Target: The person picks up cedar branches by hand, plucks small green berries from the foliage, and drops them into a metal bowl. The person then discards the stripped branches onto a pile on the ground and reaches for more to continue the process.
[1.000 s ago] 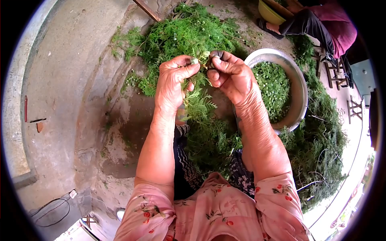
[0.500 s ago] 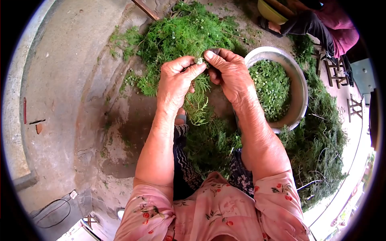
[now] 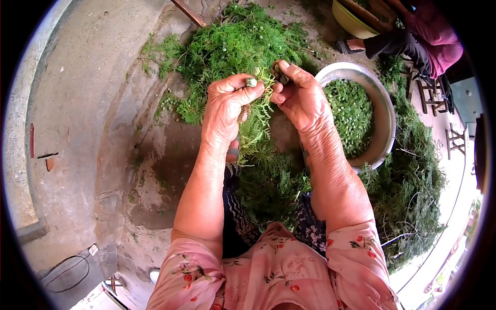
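My left hand [image 3: 230,101] pinches a green sprig [image 3: 257,121] whose feathery leaves hang below the fingers; a pale green cone [image 3: 251,82] shows at the fingertips. Just to its right is my right hand [image 3: 302,95], fingers curled around small dark green cones [image 3: 283,78], apart from the left hand. Behind both hands lies a heap of leafy branches [image 3: 227,49]. A round metal basin [image 3: 385,111] beside my right forearm holds many small green cones [image 3: 351,116].
Darker cut branches [image 3: 413,191] are piled right of the basin, and more lie between my knees. At the upper right sits another person [image 3: 400,41] near a yellow basin [image 3: 354,20]. Small wooden stools [image 3: 433,95] stand at right. A wooden bar [image 3: 188,13] is at the top.
My right hand has turned and opened slightly away from the left, showing the cones in its fingers. The sprig has shifted. The other person's foot and the yellow basin appear moved.
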`<state>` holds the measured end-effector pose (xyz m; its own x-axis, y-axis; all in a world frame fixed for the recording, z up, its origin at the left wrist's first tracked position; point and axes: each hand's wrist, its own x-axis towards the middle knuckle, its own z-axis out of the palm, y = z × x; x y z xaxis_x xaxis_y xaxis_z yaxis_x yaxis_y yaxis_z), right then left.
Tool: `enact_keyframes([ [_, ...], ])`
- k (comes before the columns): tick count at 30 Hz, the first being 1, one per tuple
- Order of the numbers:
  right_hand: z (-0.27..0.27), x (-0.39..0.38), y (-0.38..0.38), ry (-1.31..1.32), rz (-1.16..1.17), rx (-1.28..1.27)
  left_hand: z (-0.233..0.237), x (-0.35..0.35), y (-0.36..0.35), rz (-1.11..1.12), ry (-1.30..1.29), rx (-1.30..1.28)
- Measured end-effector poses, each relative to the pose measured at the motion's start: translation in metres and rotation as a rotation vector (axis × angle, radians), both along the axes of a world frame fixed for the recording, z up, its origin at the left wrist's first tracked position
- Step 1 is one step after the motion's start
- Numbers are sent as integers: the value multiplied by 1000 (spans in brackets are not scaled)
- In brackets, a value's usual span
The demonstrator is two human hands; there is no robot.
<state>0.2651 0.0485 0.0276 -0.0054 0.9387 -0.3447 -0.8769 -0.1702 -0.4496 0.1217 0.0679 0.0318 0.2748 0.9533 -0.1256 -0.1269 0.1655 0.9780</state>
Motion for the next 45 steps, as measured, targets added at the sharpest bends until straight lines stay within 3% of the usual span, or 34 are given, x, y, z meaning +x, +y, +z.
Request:
enact_keyframes([
  [7, -4, 3, 3, -182, 87, 79, -5, -3, 2, -108, 32, 15],
  [9, 4, 3, 1, -468, 176, 99, -6, -2, 1, -88, 67, -16],
  [13, 3, -2, 0, -686, 223, 148, -12, -3, 4, -125, 50, 41],
  [17, -6, -8, 2, -490, 82, 101, -8, 2, 0, -88, 101, 22],
  [19, -5, -11, 0, -407, 79, 71, -1, 6, -2, -99, -91, 43],
  [21, 2, -14, -2, -233, 9, -50, -1, 4, 0, -113, -78, -43],
  [27, -2, 1, 2, -174, -60, -148, -2, 9, -2, -106, -100, -59],
  [31, 7, 5, 3, -351, -137, -14, -7, 7, -1, -27, 52, 79],
  [33, 7, 7, 1, -600, -88, 114, 2, 7, -3, 23, 157, 39],
  [38, 12, -2, -7, -879, 28, 195, -2, 8, -2, 44, 232, 122],
  [41, -10, -8, 1, -1335, -174, 513, -11, 10, -1, 89, 285, 220],
  [43, -8, -8, -3, -1349, -167, 512, -18, 8, 1, 46, 355, 357],
  [45, 4, -7, -6, -1159, 57, 164, -14, 10, -1, 42, 385, 394],
])
